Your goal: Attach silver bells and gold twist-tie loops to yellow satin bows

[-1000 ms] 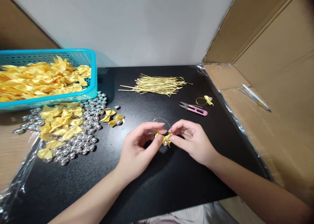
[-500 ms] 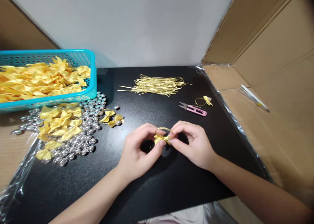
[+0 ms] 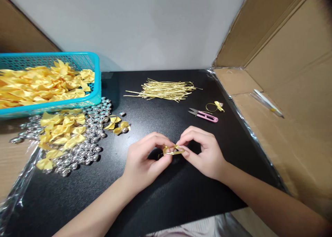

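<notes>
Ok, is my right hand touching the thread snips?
Apart. The head view shows a strip of black tabletop between the right hand and the pink-handled thread snips.

The wire loop (image 3: 175,153) is gold, the snips (image 3: 208,116) pink, the basket (image 3: 97,74) turquoise.

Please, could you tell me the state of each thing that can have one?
Gold loop: gripped from two sides
Left hand: pinching it
Right hand: pinching it
Pink thread snips: lying, blades open
Turquoise basket: filled with yellow bows
Gold cords: piled loosely
Silver beads: lying loose
</notes>
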Demonstrator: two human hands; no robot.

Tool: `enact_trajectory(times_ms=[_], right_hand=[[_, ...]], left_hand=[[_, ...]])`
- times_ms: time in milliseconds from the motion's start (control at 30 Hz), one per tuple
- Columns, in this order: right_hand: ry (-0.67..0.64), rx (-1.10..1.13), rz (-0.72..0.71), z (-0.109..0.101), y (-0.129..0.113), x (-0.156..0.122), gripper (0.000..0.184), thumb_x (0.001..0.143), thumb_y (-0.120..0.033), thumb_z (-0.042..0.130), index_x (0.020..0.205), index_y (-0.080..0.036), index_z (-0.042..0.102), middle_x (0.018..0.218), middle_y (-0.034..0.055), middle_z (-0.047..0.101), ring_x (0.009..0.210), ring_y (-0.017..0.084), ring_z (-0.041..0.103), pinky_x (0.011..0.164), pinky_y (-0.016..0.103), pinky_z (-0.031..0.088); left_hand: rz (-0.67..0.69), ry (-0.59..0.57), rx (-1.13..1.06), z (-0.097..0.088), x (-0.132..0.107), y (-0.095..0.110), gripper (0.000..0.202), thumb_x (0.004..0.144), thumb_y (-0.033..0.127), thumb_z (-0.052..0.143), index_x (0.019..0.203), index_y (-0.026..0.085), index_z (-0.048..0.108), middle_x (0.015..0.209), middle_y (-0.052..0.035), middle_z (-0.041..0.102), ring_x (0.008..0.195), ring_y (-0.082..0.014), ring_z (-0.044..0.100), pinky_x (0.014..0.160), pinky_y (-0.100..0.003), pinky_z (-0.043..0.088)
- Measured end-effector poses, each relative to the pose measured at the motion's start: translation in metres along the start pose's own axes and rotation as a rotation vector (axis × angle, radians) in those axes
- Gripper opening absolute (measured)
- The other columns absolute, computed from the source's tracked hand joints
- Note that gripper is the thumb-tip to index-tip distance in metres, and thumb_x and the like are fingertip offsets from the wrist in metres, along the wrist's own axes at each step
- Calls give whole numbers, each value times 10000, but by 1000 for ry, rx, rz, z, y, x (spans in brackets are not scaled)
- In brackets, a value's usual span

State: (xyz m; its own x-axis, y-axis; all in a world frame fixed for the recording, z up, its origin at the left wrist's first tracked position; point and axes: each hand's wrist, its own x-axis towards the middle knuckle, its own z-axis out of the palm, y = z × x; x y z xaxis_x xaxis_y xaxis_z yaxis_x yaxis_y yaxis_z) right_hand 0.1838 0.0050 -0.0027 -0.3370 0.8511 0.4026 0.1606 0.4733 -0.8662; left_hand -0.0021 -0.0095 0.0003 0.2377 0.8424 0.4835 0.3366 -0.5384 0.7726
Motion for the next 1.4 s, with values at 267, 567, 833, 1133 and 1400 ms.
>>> enact_trajectory(times_ms=[267, 567, 833, 1133, 1400], right_hand=[[-124, -99, 25, -1, 0, 2, 149, 798, -67, 573, 742, -197, 527, 803, 25, 582, 791, 170, 545, 738, 318, 429], [-265, -53, 65, -8, -1, 4, 191, 928, -155, 415, 744, -202, 434, 869, 36, 542, 852, 177, 485, 799, 341, 393], [-182, 35, 120, -10, 2, 7, 299, 971, -236, 413, 676, -200, 433, 816, 26, 522, 800, 171, 508, 777, 334, 411], [-88, 79, 139, -10, 1, 5, 110, 879, -220, 599, 981, -199, 636, 949, 48, 627, 925, 190, 585, 849, 333, 464], [-17, -37, 94, -2, 1, 3, 71, 836, -124, 658, 806, -187, 670, 817, 27, 667, 809, 159, 634, 782, 304, 498]], left_hand=[[125, -49, 83, 0, -3, -2, 109, 803, 60, 663, 810, 163, 625, 732, -30, 683, 666, -124, 656, 638, -220, 536], [218, -18, 129, -1, -2, -2, 189, 772, 5, 665, 853, 171, 627, 763, -34, 689, 706, -134, 667, 674, -234, 552], [-169, -18, -103, 0, -2, -1, 129, 785, 77, 685, 872, 172, 682, 777, -19, 709, 664, -108, 659, 626, -193, 542], [-680, -50, -585, 0, 9, 4, 64, 777, 201, 733, 797, 162, 686, 632, 32, 670, 571, -67, 603, 569, -145, 488], [-775, -61, -612, 1, 6, 1, 126, 781, 262, 742, 755, 156, 679, 599, 29, 666, 553, -73, 603, 584, -162, 484]])
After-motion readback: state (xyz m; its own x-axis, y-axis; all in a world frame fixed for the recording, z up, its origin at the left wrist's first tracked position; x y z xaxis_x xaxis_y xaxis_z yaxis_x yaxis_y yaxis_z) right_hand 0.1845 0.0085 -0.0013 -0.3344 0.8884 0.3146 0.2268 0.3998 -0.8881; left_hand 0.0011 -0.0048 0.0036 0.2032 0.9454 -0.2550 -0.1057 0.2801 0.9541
